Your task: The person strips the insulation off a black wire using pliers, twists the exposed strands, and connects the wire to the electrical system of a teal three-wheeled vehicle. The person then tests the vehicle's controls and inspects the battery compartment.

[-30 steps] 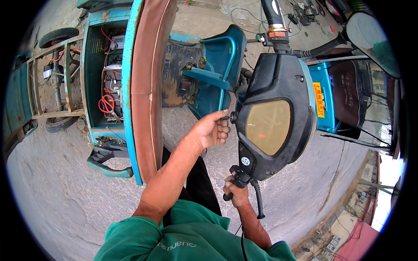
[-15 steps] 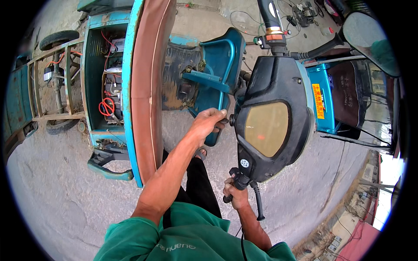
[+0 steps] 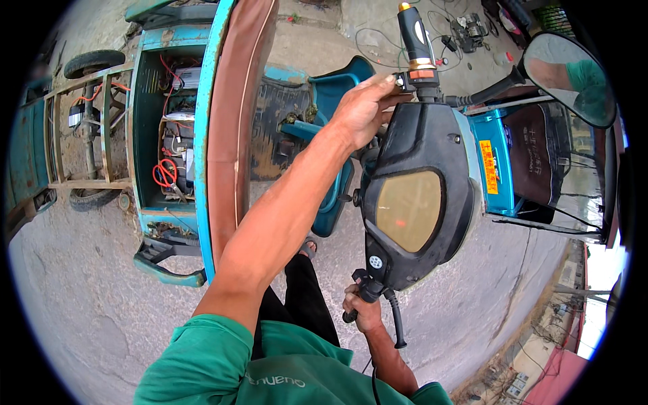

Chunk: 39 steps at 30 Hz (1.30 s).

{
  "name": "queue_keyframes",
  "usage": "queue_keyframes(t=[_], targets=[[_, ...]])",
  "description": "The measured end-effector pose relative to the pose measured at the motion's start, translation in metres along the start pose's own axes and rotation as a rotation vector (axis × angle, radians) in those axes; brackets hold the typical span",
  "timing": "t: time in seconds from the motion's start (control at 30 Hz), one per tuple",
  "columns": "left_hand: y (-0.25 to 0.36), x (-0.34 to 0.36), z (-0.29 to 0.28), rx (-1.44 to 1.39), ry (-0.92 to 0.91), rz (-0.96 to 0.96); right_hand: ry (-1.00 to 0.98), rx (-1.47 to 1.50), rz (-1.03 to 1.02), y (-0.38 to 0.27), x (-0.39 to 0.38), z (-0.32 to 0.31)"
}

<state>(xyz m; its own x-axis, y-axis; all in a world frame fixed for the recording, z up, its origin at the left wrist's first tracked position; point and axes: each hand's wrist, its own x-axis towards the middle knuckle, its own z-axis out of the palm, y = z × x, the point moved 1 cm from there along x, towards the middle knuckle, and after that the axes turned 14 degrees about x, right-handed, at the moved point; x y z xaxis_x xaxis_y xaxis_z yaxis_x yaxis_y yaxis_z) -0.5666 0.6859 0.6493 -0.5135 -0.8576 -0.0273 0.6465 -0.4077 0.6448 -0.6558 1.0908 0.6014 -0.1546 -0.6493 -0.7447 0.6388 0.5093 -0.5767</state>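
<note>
A black handlebar console (image 3: 422, 155) with a clear, yellowish display window (image 3: 410, 210) stands in front of me. My left hand (image 3: 364, 111) is stretched to the far end of the handlebar. Its thumb tip is at the small switch block (image 3: 405, 82) beside the far grip (image 3: 415, 37), with the fingers apart and partly hidden near the console's edge. Around the near handlebar grip (image 3: 349, 315), my right hand (image 3: 364, 310) is closed. A brake lever (image 3: 398, 324) points down beside it. The key knob (image 3: 352, 198) sits on the console's near left side.
Left of me, a brown seat cushion (image 3: 233, 135) stands tipped up over an open compartment (image 3: 152, 121) with wires and red-handled scissors (image 3: 164, 173). A blue plastic chair (image 3: 331, 209) is beyond my left arm. A mirror (image 3: 570, 77) and a blue front box (image 3: 496, 162) lie right.
My left hand has moved from beside the key knob up and away to the switch block at the far grip. The right hand keeps hold of the near grip.
</note>
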Motion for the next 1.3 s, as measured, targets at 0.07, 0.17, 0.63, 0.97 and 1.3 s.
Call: queue_keyframes(t=[0.07,0.17,0.63,0.97,1.3], targets=[[-0.004,0.005,0.000,-0.100,-0.025,0.002,0.005,-0.027,0.000,-0.001,0.000,0.001],[-0.010,0.010,0.000,-0.172,-0.062,0.028,0.011,-0.024,-0.001,-0.002,-0.001,0.003],[-0.014,0.013,-0.001,-0.263,-0.071,0.036,0.009,-0.026,0.008,-0.005,-0.002,0.006],[-0.015,0.014,-0.006,-0.283,-0.092,-0.004,-0.012,-0.064,0.023,-0.005,-0.001,0.002],[-0.016,0.017,-0.009,-0.177,-0.122,0.045,-0.029,-0.024,-0.003,-0.002,-0.001,-0.001]])
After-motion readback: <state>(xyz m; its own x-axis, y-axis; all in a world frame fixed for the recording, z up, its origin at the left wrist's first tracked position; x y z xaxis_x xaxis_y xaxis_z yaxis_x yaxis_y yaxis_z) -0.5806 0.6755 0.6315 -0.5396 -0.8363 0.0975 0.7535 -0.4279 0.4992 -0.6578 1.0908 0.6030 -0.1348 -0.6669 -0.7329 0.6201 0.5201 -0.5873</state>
